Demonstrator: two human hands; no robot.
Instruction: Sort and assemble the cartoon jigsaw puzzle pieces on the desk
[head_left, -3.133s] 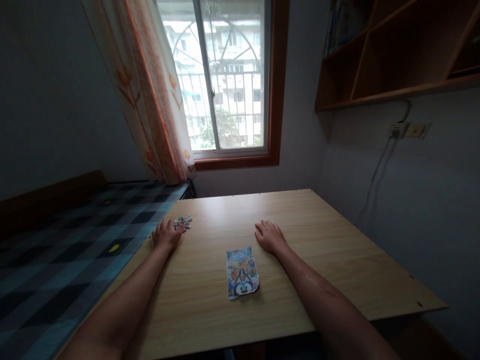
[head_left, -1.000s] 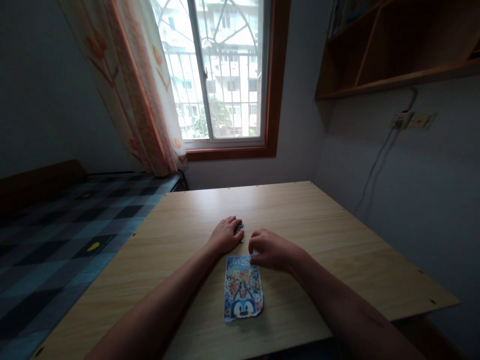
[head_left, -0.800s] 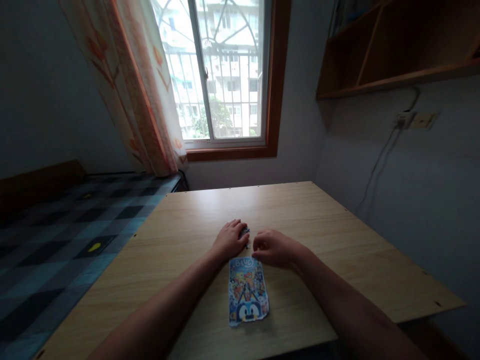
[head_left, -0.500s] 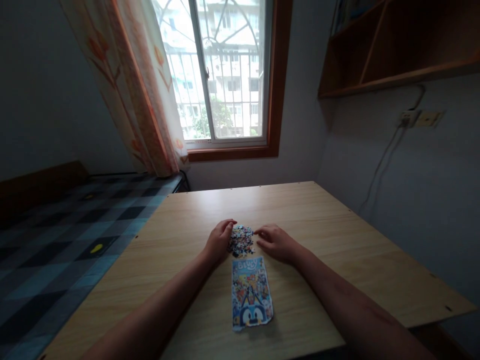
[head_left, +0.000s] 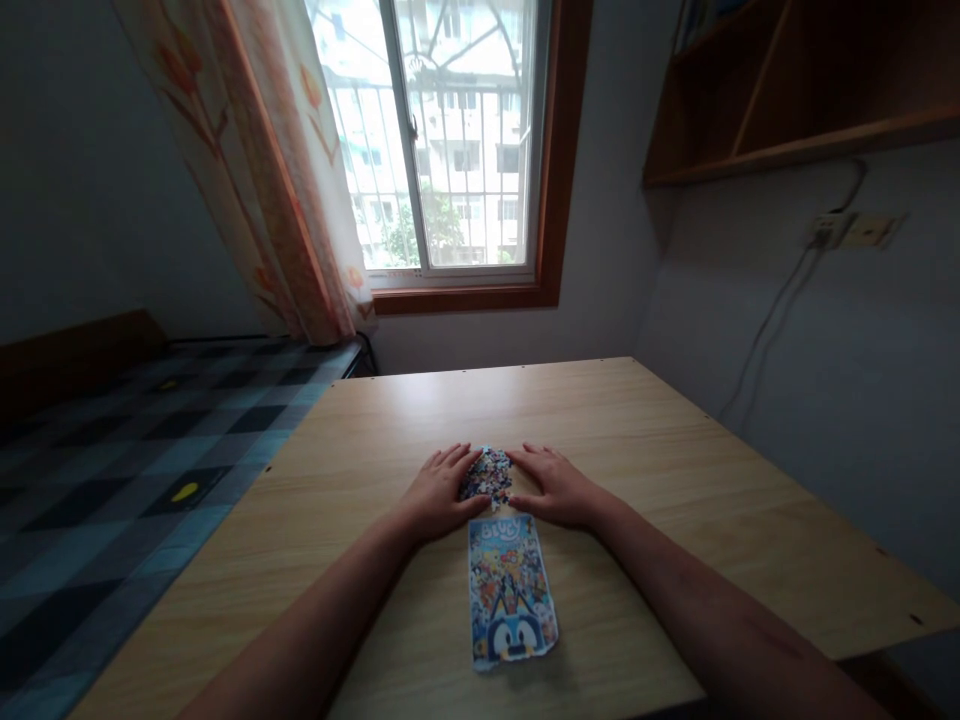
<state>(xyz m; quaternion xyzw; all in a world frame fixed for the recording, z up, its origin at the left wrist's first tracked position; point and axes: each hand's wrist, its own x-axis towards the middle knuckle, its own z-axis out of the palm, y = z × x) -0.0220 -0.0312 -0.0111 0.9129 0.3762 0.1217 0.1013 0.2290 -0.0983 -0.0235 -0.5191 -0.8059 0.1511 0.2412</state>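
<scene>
A small heap of jigsaw puzzle pieces (head_left: 489,478) lies on the wooden table between my two hands. My left hand (head_left: 442,492) rests along the heap's left side, fingers and thumb apart, touching its edge. On the other side, my right hand (head_left: 553,485) lies with its fingers stretched and its thumb spread, at the heap's right edge. Neither hand grips a piece. Just below the heap, a colourful picture sheet (head_left: 511,590) with "BLUEY" lettering and a blue cartoon dog's face lies flat, its lower edge torn and slightly raised.
The light wooden table (head_left: 637,440) stretches out on all sides. To the left is a bed with a checked cover (head_left: 225,430). A curtain (head_left: 262,180) hangs beside the window (head_left: 450,150). A wooden shelf (head_left: 802,150) and a plugged cord (head_left: 776,320) are on the right wall.
Both hands have opened, with fingers spread around the heap. The left thumb has come down to the heap's lower edge. The heap looks narrower, and the view has shifted slightly.
</scene>
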